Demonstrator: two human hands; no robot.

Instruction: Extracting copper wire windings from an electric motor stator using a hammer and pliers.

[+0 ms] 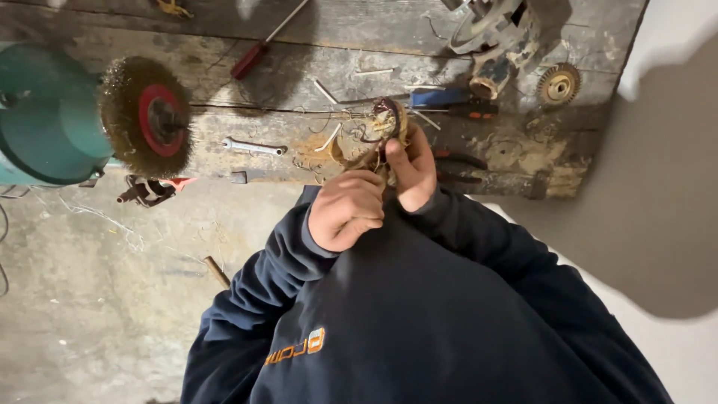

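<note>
Both hands closed on a small rusty wire-wound part held above the bench: left hand fisted low, right hand pinching top. Risk: stray wire ends prick fingers, or part slips w/ twisting.

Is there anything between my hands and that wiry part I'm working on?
Nothing visible. Both the left hand and the right hand already grip the wiry part directly, holding it up in front of the wooden bench. The spanner and wire brush wheel sit off to the side.
</note>
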